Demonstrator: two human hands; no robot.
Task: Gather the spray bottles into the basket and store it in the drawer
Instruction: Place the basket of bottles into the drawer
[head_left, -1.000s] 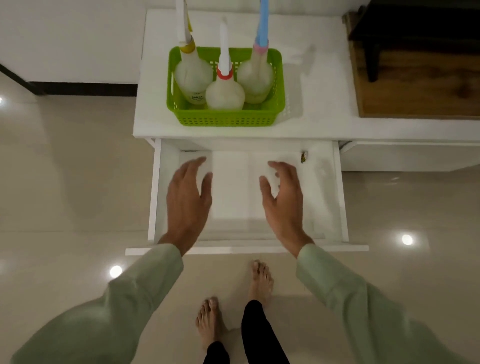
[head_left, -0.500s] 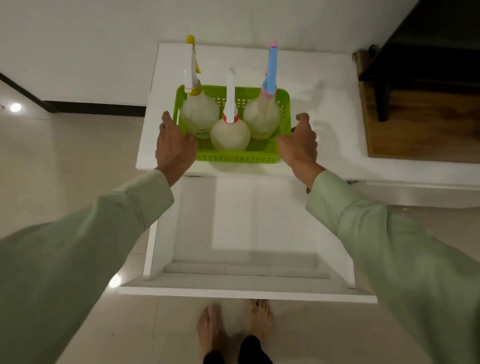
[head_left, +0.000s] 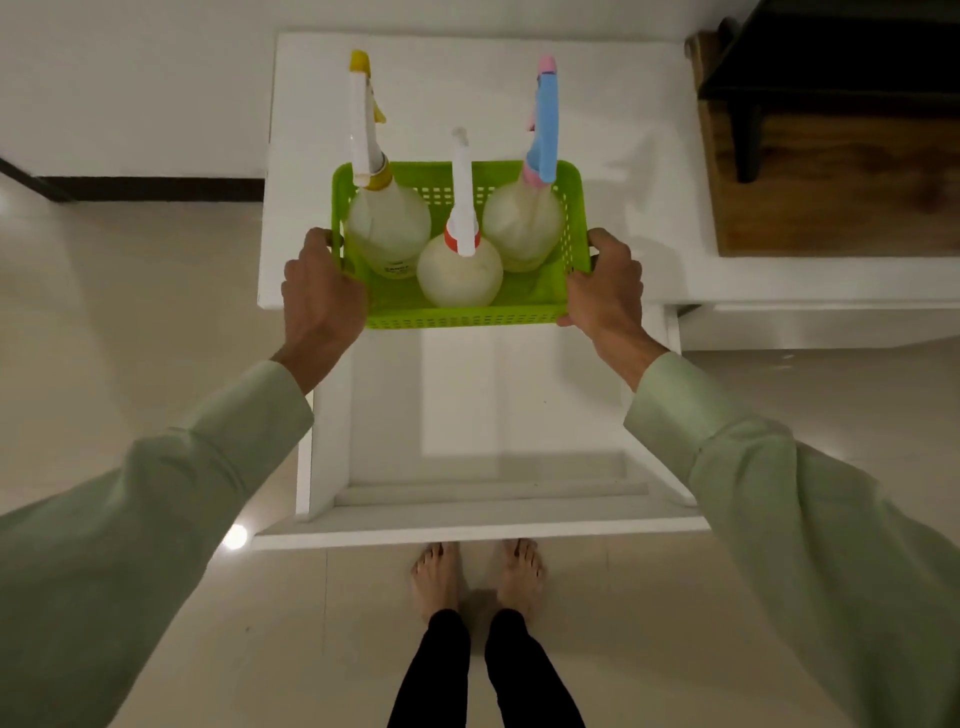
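Sleeves: long, pale sage green, loose soft cloth that creases along both forearms.
Cuffs: plain, ending at the wrists (no buttons or trim that can be made out).
Left hand (head_left: 321, 291): bare, no glove.
Right hand (head_left: 605, 288): bare, no glove.
Legs: close-fitting black trousers, ending at the ankle.
Feet: bare, no shoes or socks.

A white cabinet top (head_left: 649, 156) fills the upper middle of the view. A green basket (head_left: 467, 314) juts past the cabinet top's front edge; whether it rests there or is lifted is unclear. Below that edge, a white drawer (head_left: 467, 522) stands pulled open over a pale tiled floor (head_left: 130, 312).
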